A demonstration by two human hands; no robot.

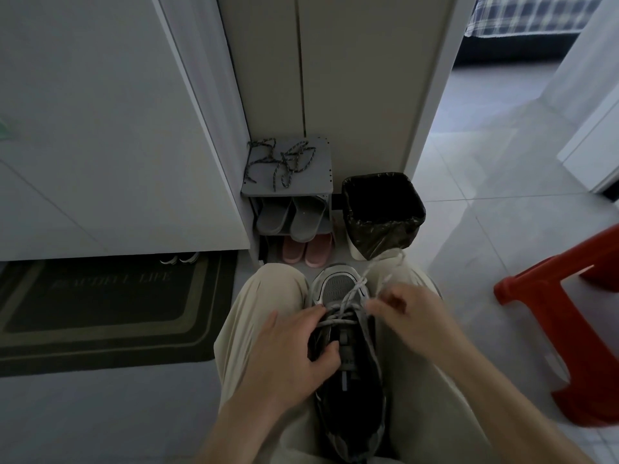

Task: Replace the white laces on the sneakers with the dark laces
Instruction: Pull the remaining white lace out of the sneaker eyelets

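A grey and black sneaker [338,286] lies between my knees, toe pointing away from me. A white lace [351,294] still crosses its lower eyelets, and its loose end runs up to the right over my knee. My left hand [288,349] grips the sneaker's left side by the tongue opening. My right hand [402,306] pinches the white lace at the right eyelets. The dark speckled laces [284,160] lie tangled on top of the small grey shoe rack [318,189] ahead.
The rack holds grey slippers [291,216] and pink slippers [306,251]. Beside it stands a bin with a black bag [382,216]. A red plastic stool [576,316] is at my right, a dark doormat [107,309] at my left, white cabinet doors behind.
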